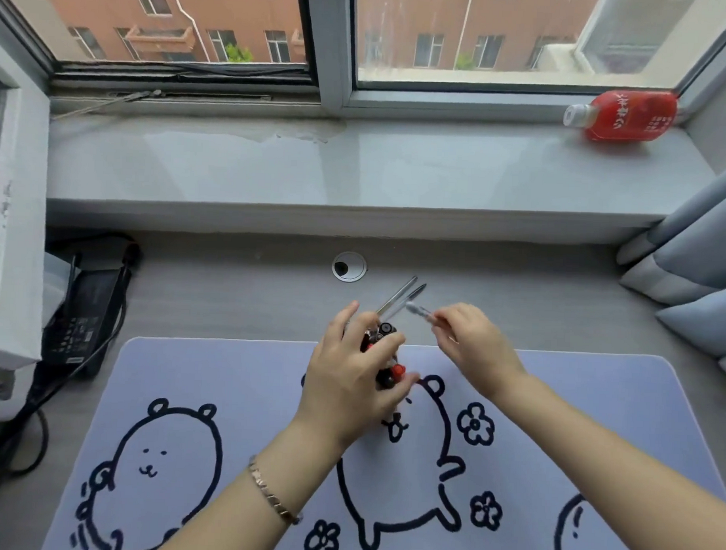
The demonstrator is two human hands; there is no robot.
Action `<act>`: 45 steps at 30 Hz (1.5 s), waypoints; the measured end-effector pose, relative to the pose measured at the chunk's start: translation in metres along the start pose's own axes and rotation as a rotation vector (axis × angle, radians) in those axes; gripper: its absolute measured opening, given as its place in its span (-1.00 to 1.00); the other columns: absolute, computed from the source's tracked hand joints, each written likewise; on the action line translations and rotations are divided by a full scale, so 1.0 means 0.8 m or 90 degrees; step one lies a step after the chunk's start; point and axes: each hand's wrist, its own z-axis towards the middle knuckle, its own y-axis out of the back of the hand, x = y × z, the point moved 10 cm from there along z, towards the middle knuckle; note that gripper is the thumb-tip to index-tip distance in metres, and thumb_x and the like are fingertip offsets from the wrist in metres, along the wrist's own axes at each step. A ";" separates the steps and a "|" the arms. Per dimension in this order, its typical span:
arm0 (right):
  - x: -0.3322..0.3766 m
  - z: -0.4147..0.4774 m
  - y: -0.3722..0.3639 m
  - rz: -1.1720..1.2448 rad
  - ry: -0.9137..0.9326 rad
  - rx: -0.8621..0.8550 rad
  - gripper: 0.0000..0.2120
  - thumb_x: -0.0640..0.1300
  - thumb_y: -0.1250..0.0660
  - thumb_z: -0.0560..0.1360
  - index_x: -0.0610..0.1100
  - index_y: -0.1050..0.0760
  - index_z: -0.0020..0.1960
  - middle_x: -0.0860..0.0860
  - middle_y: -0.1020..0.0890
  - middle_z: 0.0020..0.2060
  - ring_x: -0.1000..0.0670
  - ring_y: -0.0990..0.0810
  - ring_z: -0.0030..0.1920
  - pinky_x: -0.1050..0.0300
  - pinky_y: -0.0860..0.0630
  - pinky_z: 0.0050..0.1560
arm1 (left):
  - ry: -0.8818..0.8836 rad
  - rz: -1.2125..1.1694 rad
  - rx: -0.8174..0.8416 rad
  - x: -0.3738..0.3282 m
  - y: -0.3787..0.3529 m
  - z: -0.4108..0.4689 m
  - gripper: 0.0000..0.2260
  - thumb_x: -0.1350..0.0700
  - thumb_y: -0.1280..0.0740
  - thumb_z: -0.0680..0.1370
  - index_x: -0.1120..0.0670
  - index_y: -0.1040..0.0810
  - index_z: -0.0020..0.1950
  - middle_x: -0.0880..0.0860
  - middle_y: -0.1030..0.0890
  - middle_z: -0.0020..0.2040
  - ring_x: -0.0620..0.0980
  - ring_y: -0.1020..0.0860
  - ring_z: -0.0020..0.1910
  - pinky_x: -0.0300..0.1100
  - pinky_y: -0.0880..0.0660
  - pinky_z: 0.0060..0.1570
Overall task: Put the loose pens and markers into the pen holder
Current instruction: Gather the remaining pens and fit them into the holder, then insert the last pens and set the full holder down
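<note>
Head view shows a bundle of pens and markers (pixel 385 349) gripped in the left hand (pixel 349 377), fingers wrapped round it, above the far edge of the cartoon-bear desk mat (pixel 225 393). Two clear pens (pixel 399 298) stick out beyond the fist. The right hand (pixel 470 340) pinches another pen (pixel 419 310) by its end. No pen holder is visible, so nothing appears stowed yet. Farther off on the tabletop (pixel 229 290) lies a power adapter (pixel 84 318); a red bottle (pixel 626 115) lies on the windowsill.

Pen holder (pixel 385 358) mostly hidden, over mat's far edge, dark and red marker caps (pixel 386 329) showing. Two slim clear pens (pixel 401 296) angled up-right. Third clear pen (pixel 419 310) tilted alongside.
</note>
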 end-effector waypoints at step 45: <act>0.058 -0.050 0.052 0.199 -0.004 -0.254 -0.64 -0.45 -0.15 0.41 -0.19 -0.53 0.10 -0.15 -0.61 -0.05 0.00 -0.50 0.03 0.25 -0.43 0.11 | 0.064 -0.200 0.126 0.025 -0.012 0.008 -0.61 -0.04 -0.02 0.52 0.06 -0.58 0.09 0.00 -0.56 0.16 -0.07 -0.35 0.29 -0.42 -0.17 0.24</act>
